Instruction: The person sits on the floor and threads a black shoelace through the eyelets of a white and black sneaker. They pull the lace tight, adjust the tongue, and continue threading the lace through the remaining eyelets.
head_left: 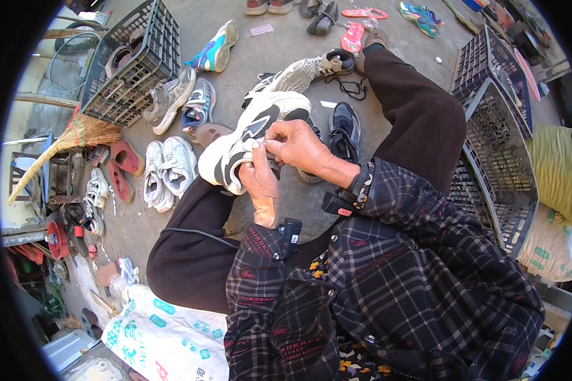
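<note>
A chunky white sneaker [220, 157] with black panels lies across my lap, tilted, its opening toward my hands. My left hand [258, 176] grips its collar, thumb on top and the other fingers mostly hidden. My right hand [302, 147] is closed in a pinch beside that thumb, at the sneaker's edge; whatever is between the fingertips is too small to make out. Just beyond lies another white-and-black sneaker [297, 75]. A dark lace-up shoe [344, 130] rests on the ground right of my hands, near a black lace [351, 89].
Pairs of worn shoes, including white sneakers [178, 164] and red slip-ons [119, 181], line the ground at left. A black crate [133, 70] stands behind them, by a straw broom [89, 132]. Grey crates [499, 152] stack at right. A printed white sack [165, 330] lies at lower left.
</note>
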